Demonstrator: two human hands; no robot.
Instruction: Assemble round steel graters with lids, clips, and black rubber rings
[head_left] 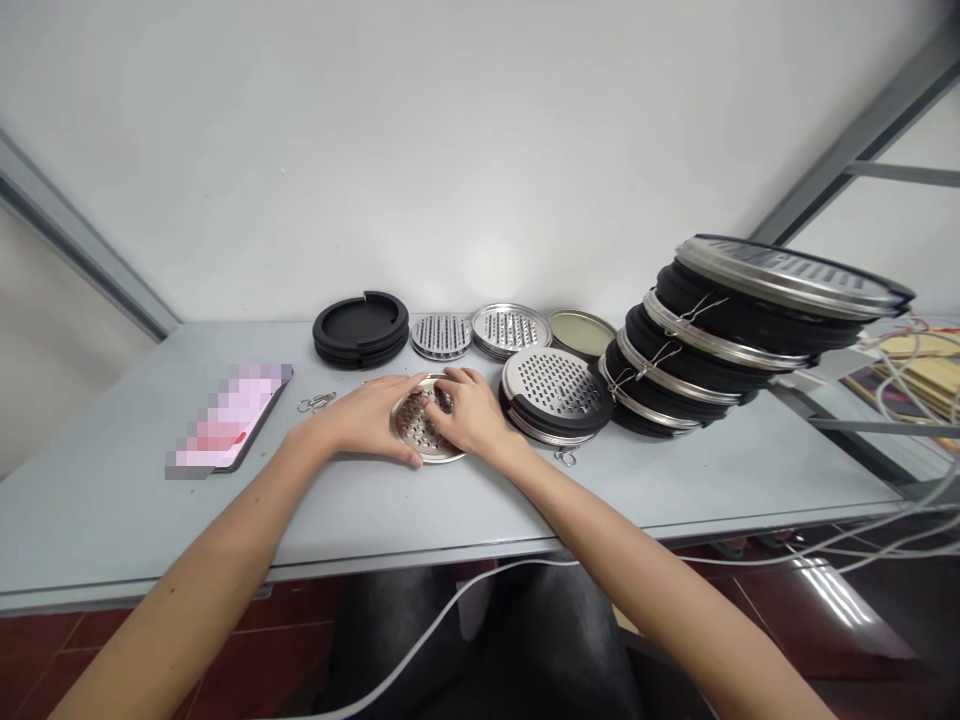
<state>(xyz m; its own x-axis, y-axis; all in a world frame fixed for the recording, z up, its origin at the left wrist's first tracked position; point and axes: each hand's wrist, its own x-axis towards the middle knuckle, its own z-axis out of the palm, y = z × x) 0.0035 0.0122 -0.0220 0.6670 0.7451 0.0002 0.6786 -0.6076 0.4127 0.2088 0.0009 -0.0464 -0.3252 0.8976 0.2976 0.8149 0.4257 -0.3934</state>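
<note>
Perforated metal tray (420,428), our landmark throughout, lies on the grey table (352,515) between the two hands. Nearer to us than the tray, a white cable (451,604) loops below the table's edge. At the tray's left side, we see the left hand (373,415) in a wide hold, thumb at the near rim and fingers reaching to the far rim. At its right side, the right hand (476,415) bends its fingers over the holes; whether they press or pinch anything, we cannot tell. We judge the tray light and stiff, its smooth rim perhaps slippery and its holes possibly rough; we should take hold at opposite points of the rim, clear of the perforations. Right of the tray, we note a wire clip (565,457), a black ring bearing a perforated plate (556,385) and, farther right, a tall stack (750,312) that appears to lean. Left of it lie small metal rings (318,402) and, well apart, a phone (240,415). Behind the tray, from left to right, we find stacked black rings (361,353), a slotted disc (442,336), a slotted tray (511,328) and an olive disc (581,331), backed by a pale wall (480,150).
</note>
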